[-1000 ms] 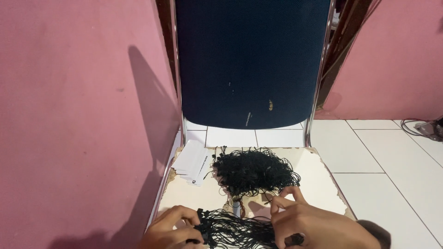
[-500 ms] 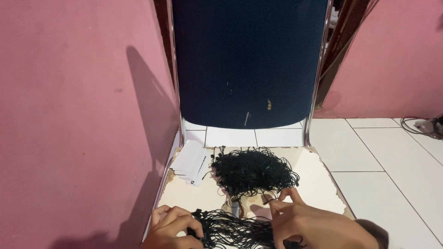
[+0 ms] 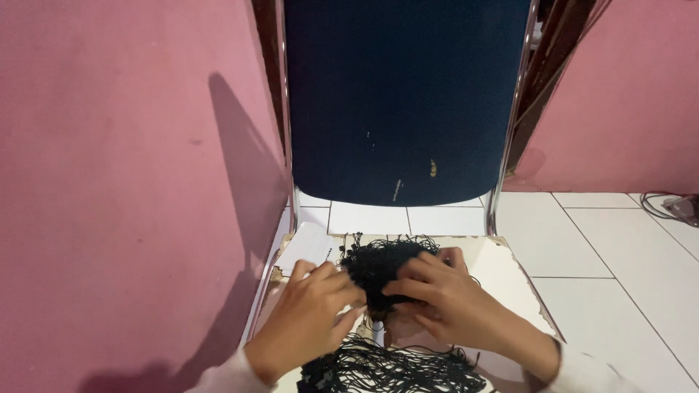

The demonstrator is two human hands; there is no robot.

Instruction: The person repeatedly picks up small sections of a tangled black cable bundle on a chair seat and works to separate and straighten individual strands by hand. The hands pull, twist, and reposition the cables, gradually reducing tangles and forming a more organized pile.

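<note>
Both hands, left hand and right hand, closed around the black string bundle mid-seat, toward the chair seat's back edge. Judgement: lift gently (loops snag); second bundle lies at front edge.

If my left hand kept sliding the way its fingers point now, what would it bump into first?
The left hand points up and to the right, fingertips already at the edge of the black string pile. It would likely press into that pile first, then meet the right hand beyond.
</note>
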